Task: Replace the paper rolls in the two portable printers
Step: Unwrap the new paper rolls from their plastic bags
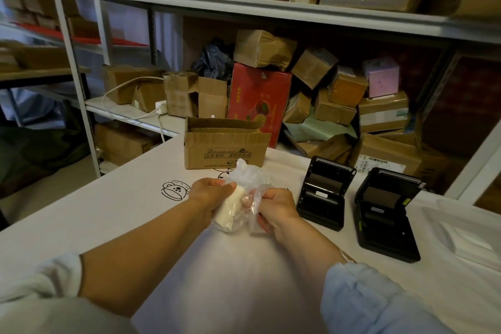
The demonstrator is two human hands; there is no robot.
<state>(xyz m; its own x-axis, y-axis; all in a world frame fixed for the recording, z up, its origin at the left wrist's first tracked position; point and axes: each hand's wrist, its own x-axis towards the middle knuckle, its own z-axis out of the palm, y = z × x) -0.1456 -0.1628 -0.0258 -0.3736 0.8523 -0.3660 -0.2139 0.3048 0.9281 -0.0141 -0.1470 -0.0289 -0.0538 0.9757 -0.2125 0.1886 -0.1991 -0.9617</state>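
A white paper roll (230, 209) sits inside a clear plastic bag (248, 180) held over the middle of the white table. My left hand (210, 192) grips the roll through the bag from the left. My right hand (276, 205) pinches the bag's right side. To the right stand two black portable printers, one nearer the middle (324, 192) and one further right (385, 214), both with lids raised and their paper bays showing.
An open cardboard box (225, 152) stands at the table's far edge behind my hands. Metal shelving (244, 7) packed with cardboard boxes fills the background. A white moulded tray (461, 228) lies at the table's right edge.
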